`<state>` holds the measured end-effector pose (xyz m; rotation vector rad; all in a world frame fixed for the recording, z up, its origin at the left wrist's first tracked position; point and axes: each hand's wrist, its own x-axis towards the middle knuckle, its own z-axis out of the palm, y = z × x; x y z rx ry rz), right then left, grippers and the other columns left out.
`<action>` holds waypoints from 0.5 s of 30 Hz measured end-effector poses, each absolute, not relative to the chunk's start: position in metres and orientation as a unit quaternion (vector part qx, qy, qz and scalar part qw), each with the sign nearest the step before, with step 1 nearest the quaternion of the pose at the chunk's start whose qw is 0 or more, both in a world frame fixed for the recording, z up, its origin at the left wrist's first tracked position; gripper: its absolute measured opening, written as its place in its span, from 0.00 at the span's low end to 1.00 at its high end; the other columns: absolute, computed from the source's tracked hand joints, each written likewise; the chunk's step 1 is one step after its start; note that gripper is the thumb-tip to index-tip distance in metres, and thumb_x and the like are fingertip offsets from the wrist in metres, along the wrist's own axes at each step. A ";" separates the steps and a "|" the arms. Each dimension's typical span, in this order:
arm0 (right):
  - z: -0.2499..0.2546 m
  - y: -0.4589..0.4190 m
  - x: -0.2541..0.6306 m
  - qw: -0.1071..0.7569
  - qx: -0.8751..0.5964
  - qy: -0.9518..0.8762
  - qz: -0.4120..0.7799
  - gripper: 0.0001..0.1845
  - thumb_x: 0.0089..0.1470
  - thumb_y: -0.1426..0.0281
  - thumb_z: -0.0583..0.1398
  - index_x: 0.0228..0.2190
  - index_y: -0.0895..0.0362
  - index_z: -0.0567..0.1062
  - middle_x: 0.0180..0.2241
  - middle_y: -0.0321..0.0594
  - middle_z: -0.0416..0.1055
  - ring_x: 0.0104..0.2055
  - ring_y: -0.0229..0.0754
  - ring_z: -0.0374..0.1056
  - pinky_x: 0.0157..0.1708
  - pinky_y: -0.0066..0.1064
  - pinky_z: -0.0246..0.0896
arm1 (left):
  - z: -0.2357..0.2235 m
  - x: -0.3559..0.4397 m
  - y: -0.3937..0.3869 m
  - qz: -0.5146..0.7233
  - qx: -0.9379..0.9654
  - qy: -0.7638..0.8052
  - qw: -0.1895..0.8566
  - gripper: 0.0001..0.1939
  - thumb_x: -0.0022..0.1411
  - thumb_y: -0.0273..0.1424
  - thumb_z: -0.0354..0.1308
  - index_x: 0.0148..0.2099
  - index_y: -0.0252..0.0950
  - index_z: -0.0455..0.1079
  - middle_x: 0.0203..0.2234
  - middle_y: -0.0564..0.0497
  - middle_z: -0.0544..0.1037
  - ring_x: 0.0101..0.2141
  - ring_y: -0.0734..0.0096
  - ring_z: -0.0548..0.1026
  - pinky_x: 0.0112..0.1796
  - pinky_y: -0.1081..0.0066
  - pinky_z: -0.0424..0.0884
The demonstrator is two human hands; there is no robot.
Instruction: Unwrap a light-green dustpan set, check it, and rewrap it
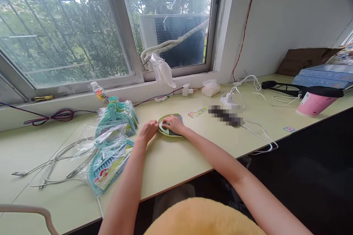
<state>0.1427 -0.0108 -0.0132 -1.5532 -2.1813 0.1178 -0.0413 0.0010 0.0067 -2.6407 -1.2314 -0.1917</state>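
Note:
A small green dustpan (172, 136) lies flat on the table with a matching brush (174, 116) in it, its grey bristles to the right. My left hand (149, 130) is closed at the dustpan's left end, where the handle is mostly hidden under it. My right hand (174, 124) reaches over the pan, its fingers bent onto the pale handle part of the brush. Left of my left forearm lie several teal dustpan-and-brush sets (110, 169) in clear wrappers. A printed card strip (197, 113) rests flat, right of the green pan.
White cables (55, 165) coil on the left of the table (165, 169). A bottle (99, 93) stands by the window ledge. On the right are a blurred-out dark object (224, 116), a power strip (230, 100), a pink cup (317, 102) and blue boxes (325, 75).

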 end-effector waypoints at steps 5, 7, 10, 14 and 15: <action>-0.010 -0.010 0.144 0.179 -0.582 -0.791 0.052 0.14 0.66 0.60 0.58 0.47 0.51 0.77 0.52 0.40 0.74 0.55 0.48 0.64 0.51 0.35 0.59 | 0.005 -0.035 0.000 -0.054 -0.890 -0.444 0.084 0.17 0.67 0.20 0.46 0.51 0.28 0.73 0.43 0.30 0.76 0.46 0.49 0.77 0.47 0.58 0.72; -0.010 -0.010 0.143 0.162 -0.587 -0.792 0.040 0.15 0.66 0.60 0.57 0.49 0.51 0.77 0.54 0.41 0.73 0.57 0.49 0.63 0.52 0.37 0.59 | 0.003 -0.033 0.002 -0.052 -0.887 -0.452 0.080 0.17 0.68 0.21 0.45 0.50 0.27 0.73 0.43 0.29 0.76 0.45 0.47 0.78 0.47 0.57 0.72; -0.010 -0.011 0.140 0.151 -0.594 -0.790 0.020 0.16 0.67 0.60 0.56 0.49 0.52 0.77 0.54 0.43 0.73 0.58 0.51 0.62 0.53 0.39 0.58 | 0.000 -0.031 0.004 -0.058 -0.884 -0.459 0.072 0.18 0.67 0.20 0.44 0.49 0.27 0.74 0.43 0.28 0.76 0.44 0.48 0.78 0.46 0.58 0.72; -0.005 -0.014 0.139 0.151 -0.607 -0.780 0.018 0.16 0.67 0.60 0.56 0.49 0.52 0.78 0.55 0.43 0.73 0.59 0.52 0.62 0.54 0.39 0.58 | 0.001 -0.029 0.006 -0.034 -0.887 -0.451 0.094 0.19 0.67 0.19 0.43 0.50 0.27 0.74 0.44 0.29 0.77 0.43 0.48 0.79 0.45 0.59 0.73; -0.004 -0.015 0.139 0.151 -0.607 -0.780 0.023 0.16 0.67 0.60 0.56 0.49 0.52 0.78 0.55 0.43 0.73 0.59 0.52 0.62 0.54 0.39 0.58 | 0.001 -0.028 0.006 -0.031 -0.887 -0.451 0.095 0.19 0.66 0.18 0.42 0.50 0.27 0.74 0.44 0.29 0.77 0.43 0.48 0.79 0.44 0.59 0.74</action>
